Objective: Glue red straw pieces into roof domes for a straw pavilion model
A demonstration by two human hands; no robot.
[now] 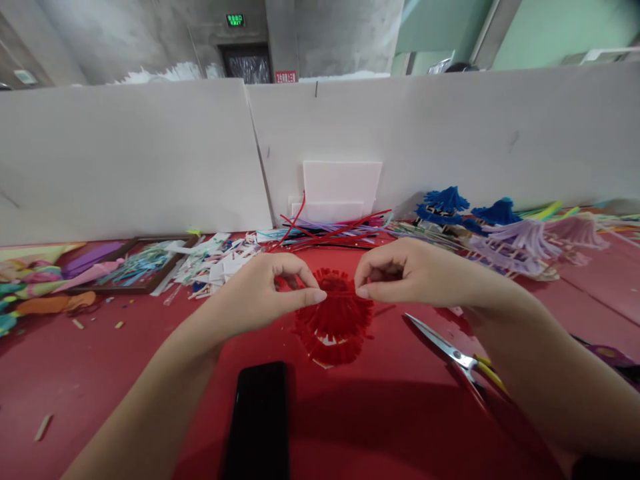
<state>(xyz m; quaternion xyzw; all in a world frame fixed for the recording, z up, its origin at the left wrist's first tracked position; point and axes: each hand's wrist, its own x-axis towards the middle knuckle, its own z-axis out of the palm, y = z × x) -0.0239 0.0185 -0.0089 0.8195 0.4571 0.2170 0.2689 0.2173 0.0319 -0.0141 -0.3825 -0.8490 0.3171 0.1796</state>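
Note:
With thumb and fingertips pinched, my left hand point(283, 283) grips one end of a short red pipe cleaner point(341, 294). My right hand point(403, 272) pinches its other end, so the piece spans the small gap between both hands. It is hard to make out against the red behind it. Directly below sits a fringed, tiered red craft piece point(335, 323) that looks made of pipe cleaners. Scissors point(457, 353) with yellow handles lie to the right, blades pointing away from me and leftward. A black phone point(261, 417) lies nearer to me.
Long loose pipe cleaners point(345, 230) lie in a pile against the white partition point(150, 153). Blue craft pieces point(447, 200) and lilac ones point(525, 239) stand at the back right. White scraps point(225, 263) and a brown frame point(145, 287) are at the left on the red table point(130, 353).

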